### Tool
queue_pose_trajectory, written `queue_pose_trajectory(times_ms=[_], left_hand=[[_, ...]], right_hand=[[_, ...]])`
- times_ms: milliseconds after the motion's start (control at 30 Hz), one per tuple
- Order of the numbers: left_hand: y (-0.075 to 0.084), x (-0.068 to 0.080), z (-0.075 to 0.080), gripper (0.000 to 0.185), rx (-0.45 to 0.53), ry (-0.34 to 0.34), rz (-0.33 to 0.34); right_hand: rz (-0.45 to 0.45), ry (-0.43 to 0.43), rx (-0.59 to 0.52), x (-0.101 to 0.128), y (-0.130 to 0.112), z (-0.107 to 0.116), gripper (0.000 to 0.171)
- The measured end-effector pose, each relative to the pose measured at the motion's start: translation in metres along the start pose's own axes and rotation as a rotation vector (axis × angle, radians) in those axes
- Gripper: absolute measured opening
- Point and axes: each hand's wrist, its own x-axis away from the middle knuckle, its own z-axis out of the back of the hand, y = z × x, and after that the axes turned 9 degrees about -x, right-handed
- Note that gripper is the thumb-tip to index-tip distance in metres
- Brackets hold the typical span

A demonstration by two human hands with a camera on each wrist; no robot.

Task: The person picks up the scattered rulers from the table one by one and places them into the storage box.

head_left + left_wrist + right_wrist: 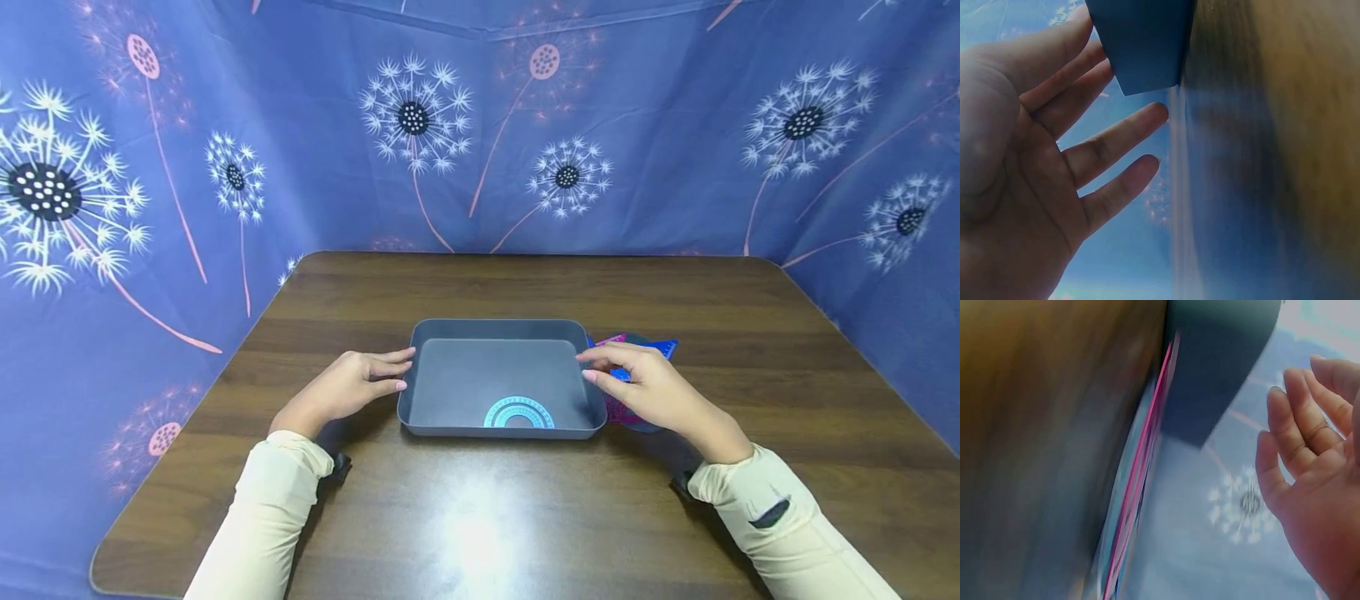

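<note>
tray (487, 367): flat grey rectangular one, sitting roughly midway between the left and right edges of the desk (510, 287), long sides running along with the far edge. Base is down on the wood.
protractor (518, 403): light blue half circle inside the tray, up against the near wall, curved side pointing to the far edge of the desk.
left hand (345, 392): at the tray's left end, fingers pretty straight, a few tips right on the rim. The left wrist view has two fingers spread free below the tray's corner. So touching, not wrapped round it.
right hand (637, 379): over the right end, fingers loosely bent, nothing held. From above the tips overlap the rim, but the right wrist view shows a gap beside the wall, so can't really tell if it's touching.
stack by the tray: flat bits on the desk just off the tray's right end, partly under the right hand. I can make out a blue set square (662, 347), a pink piece (617, 412) and something dark and round, mostly hidden.
sleeves: cream on both arms, dark straps at the wrists.
backdrop: blue cloth (487, 217) with a dandelion print, behind the far edge and down both sides.
light: bright glare on the desk, nearer side of the tray.
</note>
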Motion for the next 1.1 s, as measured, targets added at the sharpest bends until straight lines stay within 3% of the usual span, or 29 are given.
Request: queue_pose_trajectory(times_ms=[133, 233, 433, 633, 867, 1100], left_hand=[[0.000, 0.001, -0.002, 0.041, -0.015, 0.011, -0.004], [0.002, 0.001, -0.003, 0.041, -0.021, 0.018, -0.008], [0.003, -0.002, -0.003, 0.039, -0.029, 0.033, -0.023], [0.001, -0.002, -0.003, 0.038, -0.054, 0.040, -0.025], [0.000, -0.002, -0.002, 0.038, -0.062, 0.055, -0.065], [0.002, -0.001, -0.001, 0.039, -0.046, 0.050, -0.056]], right_hand=[[0.013, 0.026, 0.007, 0.005, 0.009, 0.010, 0.018], [0.025, 0.037, 0.076, 0.011, 0.016, 0.018, 0.018], [-0.058, 0.039, 0.245, 0.023, 0.029, 0.038, 0.020], [-0.170, -0.056, 0.299, 0.032, 0.040, 0.053, 0.029], [-0.311, -0.206, 0.245, 0.033, 0.045, 0.058, 0.046], [-0.348, -0.263, 0.234, 0.032, 0.047, 0.055, 0.052]])
